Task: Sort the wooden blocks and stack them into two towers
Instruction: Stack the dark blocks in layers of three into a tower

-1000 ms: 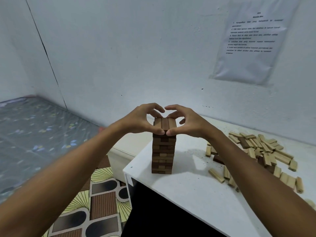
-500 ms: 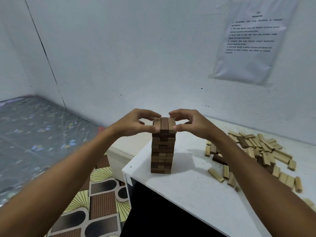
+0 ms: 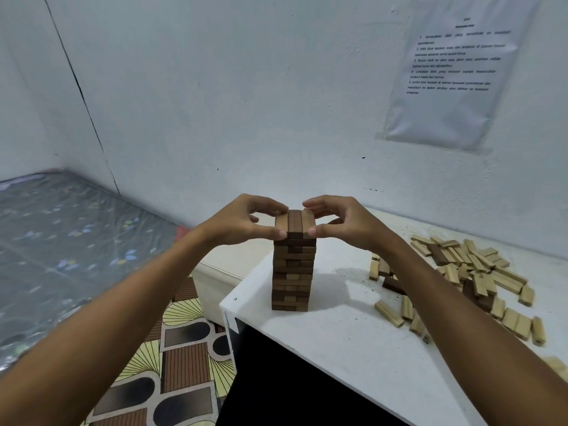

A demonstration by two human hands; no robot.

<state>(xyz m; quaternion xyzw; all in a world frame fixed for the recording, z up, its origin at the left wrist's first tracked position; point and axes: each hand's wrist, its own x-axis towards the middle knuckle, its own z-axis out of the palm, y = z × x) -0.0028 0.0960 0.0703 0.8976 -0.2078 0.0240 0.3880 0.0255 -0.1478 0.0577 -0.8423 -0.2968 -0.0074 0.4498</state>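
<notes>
Against the white table [image 3: 353, 348], the dark tower [image 3: 293, 269] is the landmark: it stands upright near the table's left front corner, layers laid crosswise, mostly dark brown with a few paler ends showing low down. Well to the right of the tower lies the loose pile of blocks [image 3: 467, 281], mainly pale wood with a few dark pieces mixed in, scattered flat and unsorted.

A second ago both hands were cupped tight over the tower's top with thumbs meeting in front; now they have drawn apart to either side. The left hand [image 3: 246, 224] pinches the left edge of the top layer [image 3: 295, 222] between thumb and curled fingers, and the right hand [image 3: 344, 224] mirrors it on the right edge, thumb tip pressed to the front corner. Both are half closed, squeezing only that layer of three dark blocks, which looks flush and square.

I judge this to be the squaring of a fresh layer, nearly finished; the pale tower is not yet begun, so much sorting remains
</notes>
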